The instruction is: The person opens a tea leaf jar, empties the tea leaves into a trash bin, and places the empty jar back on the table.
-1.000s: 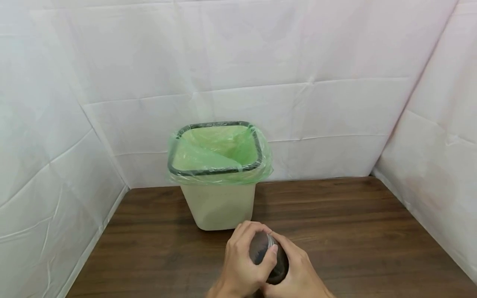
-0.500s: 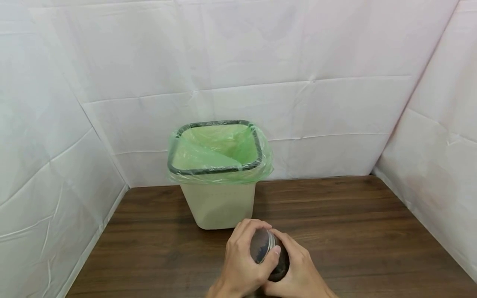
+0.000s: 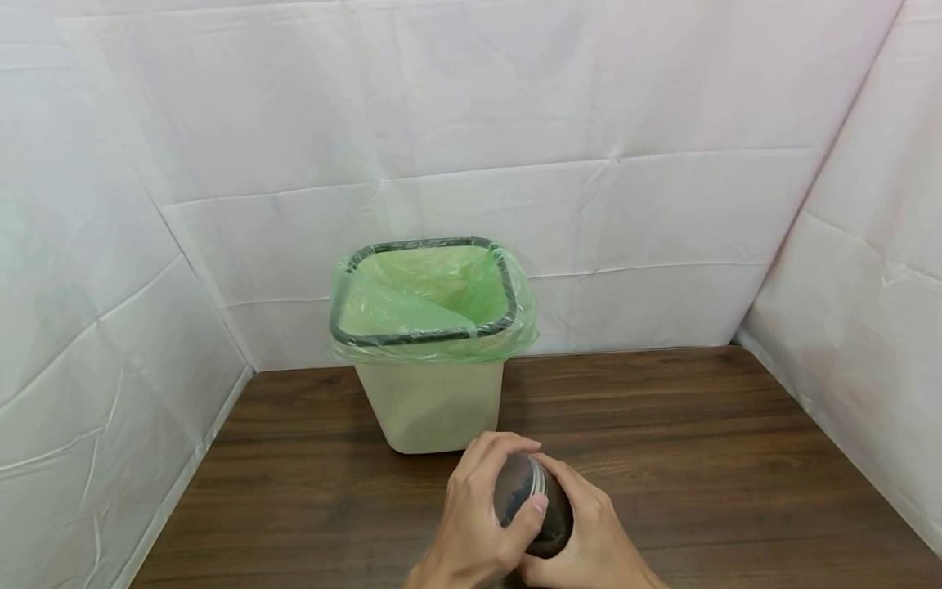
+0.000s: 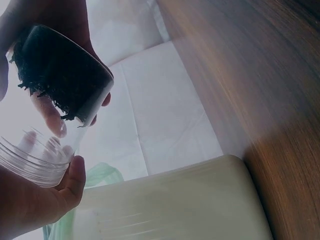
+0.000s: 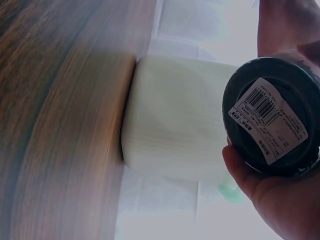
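At the rear and on both sides, we find white sheeting (image 3: 471,98) around a brown wood-grain table (image 3: 699,442). On it we see a pale bin (image 3: 441,409), upright, with a green liner (image 3: 524,323) folded out over its dark rim (image 3: 412,337). Nearer to us, both hands are together, clamped on one jar (image 3: 559,517): the left hand (image 3: 474,507) curls round its ringed clear end (image 3: 512,483), the right hand (image 3: 592,528) grips toward its base (image 5: 231,110). We hold the jar tilted, off the table, in front of the bin. Through its wall we see dark flaky contents (image 4: 62,72); a printed label (image 5: 270,120) marks the base.

Change: the left thumb (image 3: 530,519) has shifted slightly down the ringed clear end. We judge this a small adjustment of hold; we cannot tell whether that end has turned. Against the frame half a second earlier, bin and liner keep their places, and slightly more ringing shows.
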The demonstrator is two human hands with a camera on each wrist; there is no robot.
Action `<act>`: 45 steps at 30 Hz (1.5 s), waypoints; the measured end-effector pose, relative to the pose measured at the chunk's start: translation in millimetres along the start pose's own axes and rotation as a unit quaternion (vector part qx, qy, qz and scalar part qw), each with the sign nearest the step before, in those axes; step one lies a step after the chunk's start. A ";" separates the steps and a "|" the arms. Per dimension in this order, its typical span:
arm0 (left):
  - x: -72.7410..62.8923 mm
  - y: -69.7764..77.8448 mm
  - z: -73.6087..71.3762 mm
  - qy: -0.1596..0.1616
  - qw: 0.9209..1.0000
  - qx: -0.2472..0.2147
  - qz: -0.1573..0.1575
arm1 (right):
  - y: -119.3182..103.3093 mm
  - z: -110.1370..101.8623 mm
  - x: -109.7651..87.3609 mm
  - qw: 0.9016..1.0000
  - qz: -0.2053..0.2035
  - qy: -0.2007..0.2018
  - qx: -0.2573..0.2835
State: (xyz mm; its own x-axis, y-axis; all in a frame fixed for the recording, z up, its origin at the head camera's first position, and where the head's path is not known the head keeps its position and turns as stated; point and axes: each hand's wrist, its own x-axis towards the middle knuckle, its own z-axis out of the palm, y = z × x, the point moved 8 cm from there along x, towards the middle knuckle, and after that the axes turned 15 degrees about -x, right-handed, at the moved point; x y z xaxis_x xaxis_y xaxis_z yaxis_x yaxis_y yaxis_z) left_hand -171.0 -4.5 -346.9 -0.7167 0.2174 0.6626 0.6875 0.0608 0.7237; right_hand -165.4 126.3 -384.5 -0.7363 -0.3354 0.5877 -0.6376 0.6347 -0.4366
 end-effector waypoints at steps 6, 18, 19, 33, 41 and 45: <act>0.1 2.2 -2.4 -0.003 1.000 -0.010 0.016 | 0.2 0.5 0.2 1.000 0.015 -0.010 0.023; 3.7 10.4 -7.4 -0.010 0.998 -0.004 0.062 | 3.7 2.9 0.1 0.993 0.027 -0.048 0.106; 3.8 10.8 -7.3 -0.013 0.998 -0.003 0.062 | 3.8 2.5 0.2 0.992 0.026 -0.049 0.113; 5.6 16.5 -3.3 -0.098 0.993 -0.034 0.064 | 2.4 1.8 -0.5 0.980 -0.002 -0.069 0.187; 5.4 17.1 -0.9 -0.164 0.985 -0.040 0.048 | -2.2 0.7 0.5 0.974 -0.050 -0.071 0.210; 5.5 19.1 0.5 -0.183 0.981 -0.046 0.049 | -5.2 2.1 0.4 0.962 -0.068 -0.082 0.250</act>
State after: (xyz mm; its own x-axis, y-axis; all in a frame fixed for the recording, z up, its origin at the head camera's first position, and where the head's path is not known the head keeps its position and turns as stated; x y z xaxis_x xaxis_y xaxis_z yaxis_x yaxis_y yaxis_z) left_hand -161.7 -1.7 -329.5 -0.5461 0.5548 0.6277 0.7250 -0.0624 0.6859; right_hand -162.9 121.5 -383.4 -0.6381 -0.5236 0.5645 -0.7294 0.1764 -0.6609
